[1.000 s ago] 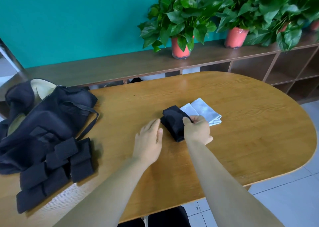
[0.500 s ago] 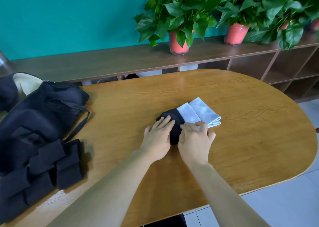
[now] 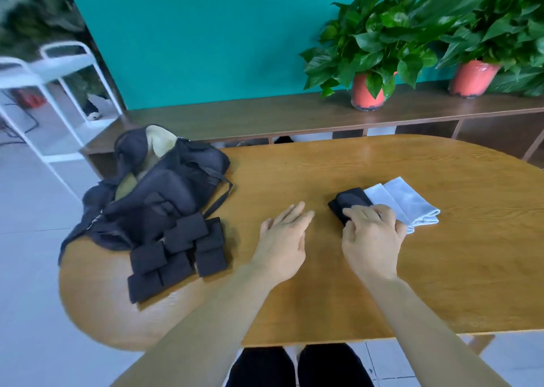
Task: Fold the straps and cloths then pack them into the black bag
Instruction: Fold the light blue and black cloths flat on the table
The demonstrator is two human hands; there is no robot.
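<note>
A folded black cloth (image 3: 348,199) lies on the wooden table (image 3: 441,269), overlapping a folded white cloth (image 3: 406,201) to its right. My right hand (image 3: 372,236) lies across the near end of both, fingers bent over the black cloth's edge. My left hand (image 3: 282,239) rests flat on the bare wood just left of the black cloth, fingers straight, holding nothing. The black bag (image 3: 156,189) slumps open at the table's left end. Several folded black straps (image 3: 176,251) are stacked against its near side.
A long wooden shelf unit (image 3: 265,115) runs behind the table with two potted plants (image 3: 368,51) in red pots. A white metal rack (image 3: 50,71) stands on the floor at far left. My legs (image 3: 294,366) show under the near table edge.
My left hand has come off the black cloth and moved left onto the bare table. My right hand stays on the cloths. The view has swung left, showing the whole bag.
</note>
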